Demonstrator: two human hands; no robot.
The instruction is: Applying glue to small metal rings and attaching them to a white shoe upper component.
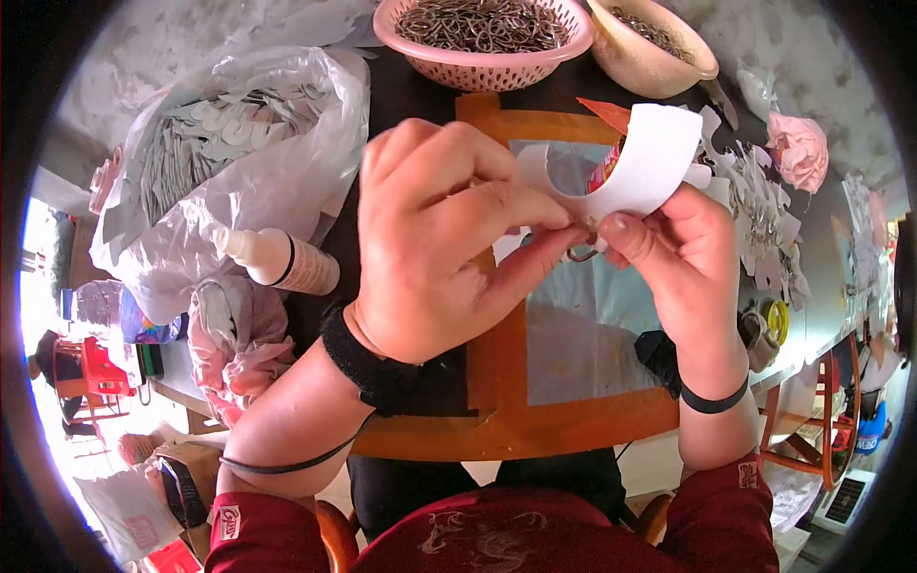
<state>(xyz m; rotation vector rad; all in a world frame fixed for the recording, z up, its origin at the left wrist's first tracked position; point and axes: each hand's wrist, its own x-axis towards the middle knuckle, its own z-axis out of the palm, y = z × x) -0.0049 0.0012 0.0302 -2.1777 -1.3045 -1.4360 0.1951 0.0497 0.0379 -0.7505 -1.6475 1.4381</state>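
Pinching a white card tag [642, 162] between both hands, left [441, 239] and right [690, 258].

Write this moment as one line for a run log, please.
left hand: pinching small metal ring | right hand: holding white card tag | behind: pink basket of rings

Two hands [430, 239] [683, 258]; two bowls [482, 59] [650, 59] — one bottle [282, 260]
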